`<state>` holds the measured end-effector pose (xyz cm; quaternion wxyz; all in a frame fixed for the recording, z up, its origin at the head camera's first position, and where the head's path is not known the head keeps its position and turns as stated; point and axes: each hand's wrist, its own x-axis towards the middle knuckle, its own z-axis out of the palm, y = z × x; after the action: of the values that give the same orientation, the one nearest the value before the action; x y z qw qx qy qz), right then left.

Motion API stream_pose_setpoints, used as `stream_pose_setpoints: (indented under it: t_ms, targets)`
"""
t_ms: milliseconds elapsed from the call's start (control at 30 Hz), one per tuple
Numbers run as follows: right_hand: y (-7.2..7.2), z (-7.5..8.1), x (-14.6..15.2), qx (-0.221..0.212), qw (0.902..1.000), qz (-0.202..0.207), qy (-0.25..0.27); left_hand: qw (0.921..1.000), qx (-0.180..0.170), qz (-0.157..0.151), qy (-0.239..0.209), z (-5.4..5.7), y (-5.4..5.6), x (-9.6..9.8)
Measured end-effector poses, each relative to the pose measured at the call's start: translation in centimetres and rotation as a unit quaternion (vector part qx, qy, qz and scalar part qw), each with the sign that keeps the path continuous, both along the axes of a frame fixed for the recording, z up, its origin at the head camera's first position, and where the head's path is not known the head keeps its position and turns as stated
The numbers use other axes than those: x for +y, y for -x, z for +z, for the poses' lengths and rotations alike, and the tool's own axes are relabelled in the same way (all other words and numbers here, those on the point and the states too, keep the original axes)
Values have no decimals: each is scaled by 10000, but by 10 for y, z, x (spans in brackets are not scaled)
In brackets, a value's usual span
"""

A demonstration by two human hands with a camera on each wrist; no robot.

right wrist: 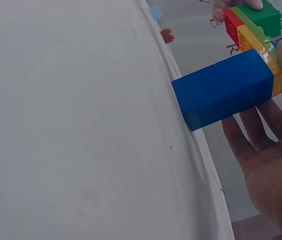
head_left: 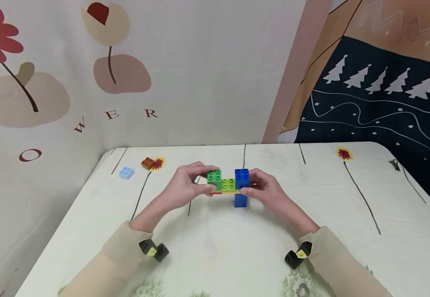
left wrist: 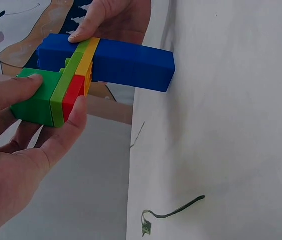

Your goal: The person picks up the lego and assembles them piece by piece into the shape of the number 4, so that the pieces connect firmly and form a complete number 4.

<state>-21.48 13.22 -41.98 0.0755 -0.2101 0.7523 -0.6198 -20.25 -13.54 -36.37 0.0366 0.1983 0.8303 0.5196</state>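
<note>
Both hands hold one assembly of toy building bricks over the middle of the table. Two stacked blue bricks form a column below a yellow layer. A lime green layer runs across the yellow and a short red brick. On top sit a green brick at the left end and another blue brick at the right. My left hand pinches the green end, fingertips at the green and red bricks. The blue end is gripped by my right hand, thumb near the lime and yellow layers.
A light blue brick and a brown brick lie at the back left of the table, which has a flower-printed cloth. Behind its far edge hangs a pale printed curtain, with a dark tree-patterned cloth at the right.
</note>
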Motion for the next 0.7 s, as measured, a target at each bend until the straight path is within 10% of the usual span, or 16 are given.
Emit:
stream_pose_setpoints:
  t_ms: [700]
  targets:
    - [0, -1, 2, -120, 9998, -10, -132, 9989, 104, -203, 414, 1, -8, -13]
